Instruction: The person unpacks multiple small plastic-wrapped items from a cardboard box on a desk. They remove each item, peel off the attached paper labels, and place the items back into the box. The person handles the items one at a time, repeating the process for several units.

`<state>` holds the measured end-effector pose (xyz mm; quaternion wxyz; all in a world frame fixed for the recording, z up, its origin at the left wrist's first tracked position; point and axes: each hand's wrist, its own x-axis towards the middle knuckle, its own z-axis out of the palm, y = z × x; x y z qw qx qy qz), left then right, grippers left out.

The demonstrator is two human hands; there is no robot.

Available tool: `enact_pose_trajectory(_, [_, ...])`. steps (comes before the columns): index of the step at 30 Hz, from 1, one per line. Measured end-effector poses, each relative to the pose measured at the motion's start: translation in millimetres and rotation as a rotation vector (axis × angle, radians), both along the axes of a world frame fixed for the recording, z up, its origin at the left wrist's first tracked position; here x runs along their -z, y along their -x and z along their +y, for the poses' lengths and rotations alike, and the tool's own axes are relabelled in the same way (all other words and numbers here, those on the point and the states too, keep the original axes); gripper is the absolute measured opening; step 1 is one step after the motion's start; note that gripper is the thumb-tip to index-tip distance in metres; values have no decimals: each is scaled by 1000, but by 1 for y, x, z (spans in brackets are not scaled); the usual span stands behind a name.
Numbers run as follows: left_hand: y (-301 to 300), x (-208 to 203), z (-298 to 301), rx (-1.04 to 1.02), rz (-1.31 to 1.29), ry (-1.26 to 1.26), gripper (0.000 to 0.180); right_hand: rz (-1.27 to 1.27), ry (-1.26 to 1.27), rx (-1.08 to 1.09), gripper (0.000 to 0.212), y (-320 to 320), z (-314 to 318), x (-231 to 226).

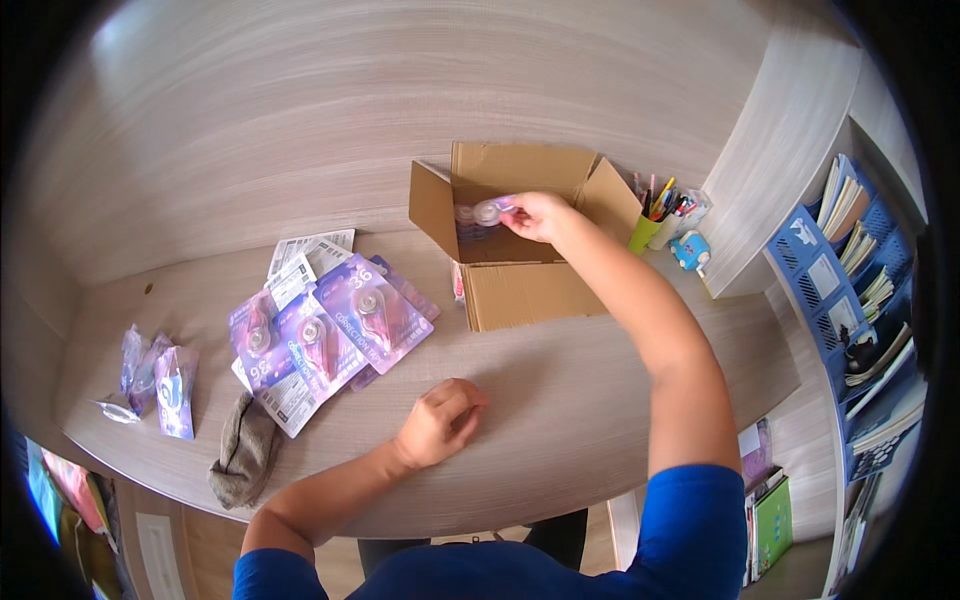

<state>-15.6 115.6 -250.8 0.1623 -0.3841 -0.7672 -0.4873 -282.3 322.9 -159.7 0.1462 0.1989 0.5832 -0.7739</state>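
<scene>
Pinches a clear-and-purple blister pack (489, 212) by its edge with the right hand (533, 216), thumb and fingertips closed together. Juts leftward from those fingertips, at the mouth of the open cardboard box (535, 295); cannot tell how deep. Rests the left hand (438, 425) on the surface (540, 400), fingers curled inward, too hidden to tell whether released or clenched. Has a heap of purple packages (372, 318) near it, leftward and beyond.

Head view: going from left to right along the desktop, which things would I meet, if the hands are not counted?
Small purple packages → carded correction tapes → open cardboard box → green pen cup → small blue car-shaped object.
</scene>
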Motion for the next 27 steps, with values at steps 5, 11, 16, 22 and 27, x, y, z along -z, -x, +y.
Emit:
enact_pose_trajectory(5, [3, 0, 0, 36, -67, -3, 20, 19, -39, -25, 14, 41, -22, 26])
enact_pose_trajectory(11, [4, 4, -1, 22, -85, -6, 20, 112, -341, -114, 18, 46, -29, 40])
enact_pose_trajectory(16, [4, 0, -1, -2, -58, -30, 15, 87, -317, -185, 20, 35, -38, 28])
enact_pose_trajectory(22, [2, 6, -4, -1, -110, -26, 16, 280, -416, -73, 20, -3, -36, -7])
enact_pose_trajectory(27, [-1, 6, -6, -31, -38, -42, 15, 761, -477, -366, 16, -135, -61, -80])
